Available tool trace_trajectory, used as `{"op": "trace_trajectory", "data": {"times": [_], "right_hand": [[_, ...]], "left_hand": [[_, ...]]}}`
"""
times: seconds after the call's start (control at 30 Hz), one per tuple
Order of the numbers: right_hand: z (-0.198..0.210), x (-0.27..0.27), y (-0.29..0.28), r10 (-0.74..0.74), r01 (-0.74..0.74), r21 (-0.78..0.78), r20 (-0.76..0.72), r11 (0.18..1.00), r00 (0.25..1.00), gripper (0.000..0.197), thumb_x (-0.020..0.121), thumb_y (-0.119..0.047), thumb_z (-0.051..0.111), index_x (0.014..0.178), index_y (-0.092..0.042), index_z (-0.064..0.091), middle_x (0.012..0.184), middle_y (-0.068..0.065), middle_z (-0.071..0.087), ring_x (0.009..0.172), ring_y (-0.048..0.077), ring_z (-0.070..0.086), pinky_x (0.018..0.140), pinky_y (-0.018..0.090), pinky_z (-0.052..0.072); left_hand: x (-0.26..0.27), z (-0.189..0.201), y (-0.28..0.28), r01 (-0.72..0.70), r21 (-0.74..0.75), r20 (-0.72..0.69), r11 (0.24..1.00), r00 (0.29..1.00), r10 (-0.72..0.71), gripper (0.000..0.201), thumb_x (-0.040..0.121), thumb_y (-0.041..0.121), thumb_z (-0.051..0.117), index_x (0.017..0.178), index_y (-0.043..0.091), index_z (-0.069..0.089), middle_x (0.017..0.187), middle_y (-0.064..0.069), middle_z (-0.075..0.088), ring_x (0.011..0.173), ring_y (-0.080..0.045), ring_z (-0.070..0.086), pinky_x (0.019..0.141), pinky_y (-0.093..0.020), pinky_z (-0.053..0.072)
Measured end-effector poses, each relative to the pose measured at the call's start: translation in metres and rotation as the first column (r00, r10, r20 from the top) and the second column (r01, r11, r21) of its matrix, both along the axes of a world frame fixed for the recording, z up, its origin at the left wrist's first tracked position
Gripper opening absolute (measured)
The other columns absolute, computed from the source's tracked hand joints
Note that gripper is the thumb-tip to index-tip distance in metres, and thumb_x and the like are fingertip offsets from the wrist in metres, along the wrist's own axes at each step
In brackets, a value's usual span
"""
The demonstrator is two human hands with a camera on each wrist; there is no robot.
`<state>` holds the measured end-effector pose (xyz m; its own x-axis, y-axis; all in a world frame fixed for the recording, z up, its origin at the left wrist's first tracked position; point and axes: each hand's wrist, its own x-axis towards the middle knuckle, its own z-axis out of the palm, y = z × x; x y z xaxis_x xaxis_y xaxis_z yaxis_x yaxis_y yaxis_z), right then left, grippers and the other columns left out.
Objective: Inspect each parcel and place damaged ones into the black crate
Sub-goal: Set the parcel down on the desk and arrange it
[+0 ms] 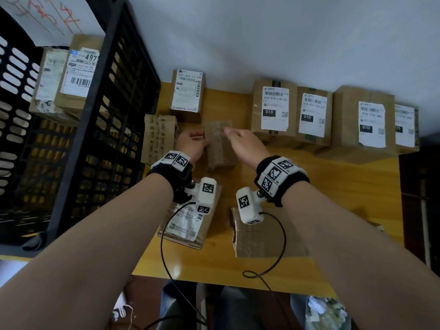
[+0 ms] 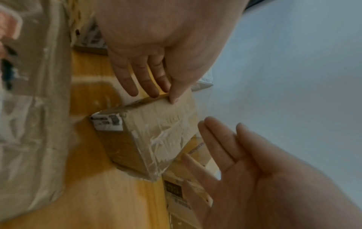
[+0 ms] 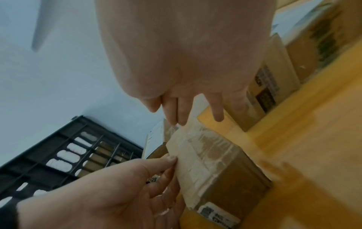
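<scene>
1. From the head view I see a taped parcel [image 1: 220,146] on the tabletop [image 1: 333,198] right of the black crate [image 1: 78,129].
2. The wrist views add this: my left hand [image 2: 156,38] and right hand [image 3: 188,51] have straight fingers [image 2: 174,91] touching it, gripping nothing.

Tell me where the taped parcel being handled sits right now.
In the head view the taped parcel lies on the wooden table near its middle, between the left hand and right hand, just in front of the labelled box.
</scene>
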<state>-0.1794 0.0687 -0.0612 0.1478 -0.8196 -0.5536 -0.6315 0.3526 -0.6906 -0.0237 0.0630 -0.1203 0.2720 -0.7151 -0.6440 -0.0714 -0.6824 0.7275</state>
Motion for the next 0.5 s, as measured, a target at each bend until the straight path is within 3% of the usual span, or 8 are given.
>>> {"op": "trace_trajectory", "data": {"times": [0.03, 0.07, 0.1, 0.13, 0.2, 0.3, 0.4, 0.5], "right_hand": [[-0.001, 0.001, -0.001, 0.017, -0.017, 0.005, -0.009, 1.000, 1.000, 0.055, 0.111, -0.046, 0.031, 0.112, -0.008, 0.071, 0.105, 0.013, 0.073, 0.098, 0.024, 0.068, 0.089, 0.034, 0.047], [-0.002, 0.003, -0.003, 0.030, -0.030, 0.016, -0.030, 0.999, 0.999, 0.057, 0.112, -0.046, 0.031, 0.087, -0.009, 0.066, 0.076, 0.008, 0.064, 0.072, 0.021, 0.063, 0.073, 0.032, 0.046], [-0.002, 0.005, -0.004, 0.048, -0.046, 0.034, -0.057, 0.998, 0.997, 0.056, 0.112, -0.045, 0.031, 0.075, -0.012, 0.057, 0.063, 0.003, 0.051, 0.059, 0.017, 0.053, 0.063, 0.031, 0.040], [-0.003, 0.008, -0.005, 0.080, -0.075, 0.059, -0.074, 0.995, 0.994, 0.055, 0.112, -0.043, 0.031, 0.072, -0.014, 0.055, 0.062, 0.001, 0.046, 0.056, 0.017, 0.048, 0.061, 0.031, 0.037], [-0.008, 0.011, -0.008, 0.158, -0.149, 0.113, -0.083, 0.982, 0.984, 0.053, 0.113, -0.038, 0.030, 0.082, -0.010, 0.062, 0.071, 0.006, 0.052, 0.066, 0.020, 0.052, 0.069, 0.032, 0.039], [-0.010, 0.018, -0.008, 0.248, -0.233, 0.150, -0.092, 0.961, 0.964, 0.047, 0.114, -0.036, 0.028, 0.110, -0.009, 0.067, 0.098, 0.010, 0.063, 0.090, 0.023, 0.059, 0.082, 0.033, 0.043], [-0.012, 0.022, -0.011, 0.258, -0.237, 0.189, -0.093, 0.953, 0.962, 0.048, 0.114, -0.037, 0.029, 0.133, -0.007, 0.062, 0.127, 0.016, 0.064, 0.115, 0.030, 0.061, 0.102, 0.040, 0.047], [-0.015, 0.022, -0.016, 0.254, -0.224, 0.208, -0.132, 0.952, 0.958, 0.046, 0.112, -0.034, 0.035, 0.135, -0.003, 0.061, 0.134, 0.019, 0.062, 0.125, 0.035, 0.058, 0.103, 0.038, 0.044]], "left_hand": [[0.000, -0.001, 0.000, -0.013, 0.001, -0.021, 1.000, 1.000, 0.013, 0.023, 0.096, 0.004, 0.070, 0.115, 0.016, 0.065, 0.102, -0.003, 0.068, 0.081, -0.011, 0.065, 0.058, -0.018, 0.051], [0.001, -0.001, 0.001, -0.027, 0.003, -0.047, 1.000, 0.999, 0.027, 0.020, 0.096, 0.004, 0.068, 0.110, 0.018, 0.066, 0.105, -0.006, 0.070, 0.083, -0.014, 0.067, 0.062, -0.021, 0.054], [0.001, -0.001, 0.002, -0.038, 0.008, -0.074, 0.999, 0.997, 0.039, 0.018, 0.096, 0.004, 0.068, 0.105, 0.019, 0.067, 0.107, -0.008, 0.072, 0.086, -0.018, 0.069, 0.067, -0.026, 0.057], [0.001, -0.001, 0.003, -0.045, 0.015, -0.095, 0.999, 0.994, 0.046, 0.019, 0.095, 0.004, 0.070, 0.100, 0.021, 0.067, 0.107, -0.009, 0.073, 0.089, -0.021, 0.071, 0.073, -0.030, 0.059], [0.001, -0.003, 0.004, -0.039, 0.024, -0.118, 0.999, 0.992, 0.042, 0.021, 0.093, 0.005, 0.074, 0.095, 0.024, 0.065, 0.100, -0.005, 0.073, 0.094, -0.023, 0.071, 0.078, -0.035, 0.061], [0.003, -0.002, 0.004, -0.024, 0.025, -0.125, 0.999, 0.992, 0.027, 0.022, 0.092, 0.005, 0.074, 0.101, 0.023, 0.064, 0.096, 0.001, 0.070, 0.094, -0.020, 0.069, 0.072, -0.029, 0.059], [0.004, -0.002, 0.004, -0.024, 0.051, -0.148, 0.998, 0.988, 0.031, 0.025, 0.093, 0.003, 0.073, 0.112, 0.017, 0.065, 0.111, -0.007, 0.072, 0.102, -0.024, 0.070, 0.078, -0.033, 0.060], [0.002, -0.002, 0.005, -0.036, 0.062, -0.141, 0.997, 0.989, 0.045, 0.030, 0.094, 0.002, 0.072, 0.120, 0.015, 0.066, 0.120, -0.010, 0.072, 0.105, -0.025, 0.070, 0.070, -0.029, 0.059]]}}
